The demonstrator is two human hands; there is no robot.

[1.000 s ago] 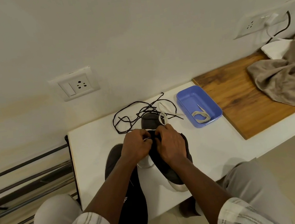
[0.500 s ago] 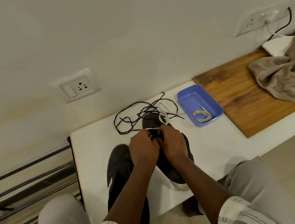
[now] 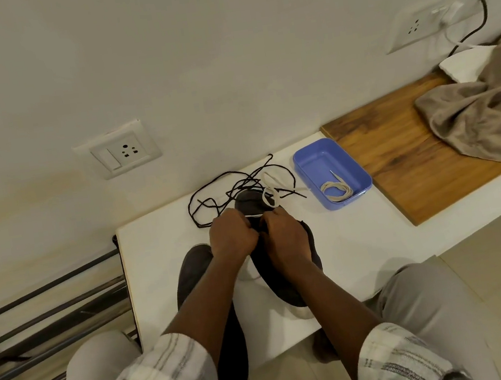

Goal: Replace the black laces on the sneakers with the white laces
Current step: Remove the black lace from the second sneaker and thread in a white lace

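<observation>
Threading is judged to be the step in hand: at the centre of the frame the left hand [image 3: 233, 235] and the right hand [image 3: 284, 236] are held knuckle to knuckle over one sneaker [image 3: 310, 246], both with fingers curled tight, and a short taut run of the white lace [image 3: 269, 178] is stretched between them. Each hand is judged to be pinching that lace, though the fingertips are hidden under the knuckles. The hands are kept close, it is supposed, so that the lace end can be fed through an eyelet while the upper is steadied. The slack is looped over the toe, just above the hands. The black laces [image 3: 211, 192] are left in a loose tangle on the white table [image 3: 157, 267] beyond the toe, so this shoe is taken to be already stripped. The second sneaker [image 3: 194, 271] is parked just left of the first, with no lace seen in it. A spare white lace [image 3: 338, 192] is coiled in the blue tray [image 3: 348, 164], right of centre, presumably kept for that shoe.

Bare table is left between the worked sneaker and the tray. Its heel lies close to the near edge, so a hard pull is judged likely to drag it off. The far side is closed by the wall just behind the black laces, and a metal rack [image 3: 50, 308] is set against the left edge
</observation>
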